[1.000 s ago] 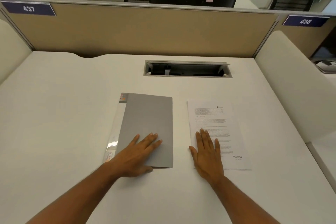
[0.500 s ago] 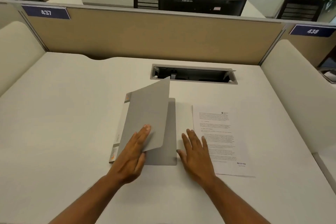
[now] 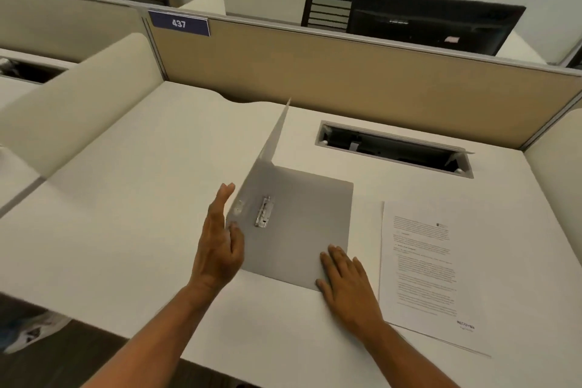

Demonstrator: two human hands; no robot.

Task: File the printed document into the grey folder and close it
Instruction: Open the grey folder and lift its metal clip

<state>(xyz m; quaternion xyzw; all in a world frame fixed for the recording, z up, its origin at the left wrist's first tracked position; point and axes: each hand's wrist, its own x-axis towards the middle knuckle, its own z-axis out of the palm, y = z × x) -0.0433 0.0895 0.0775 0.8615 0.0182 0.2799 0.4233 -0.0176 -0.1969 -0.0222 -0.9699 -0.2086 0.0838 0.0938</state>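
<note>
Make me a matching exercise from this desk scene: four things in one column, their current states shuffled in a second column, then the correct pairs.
Things:
1. grey folder front cover
2. white printed document
3. right hand
4. silver metal clip

States:
A. pressed flat on the folder's near right corner
B. lying flat on the white desk, right of the folder
C. standing nearly upright, swung open
D. exposed on the inside, near the spine

Pairs: 1-C, 2-B, 3-A, 4-D

White desk (image 3: 132,198); open grey folder (image 3: 302,230), printed document (image 3: 425,268) beside it
</note>
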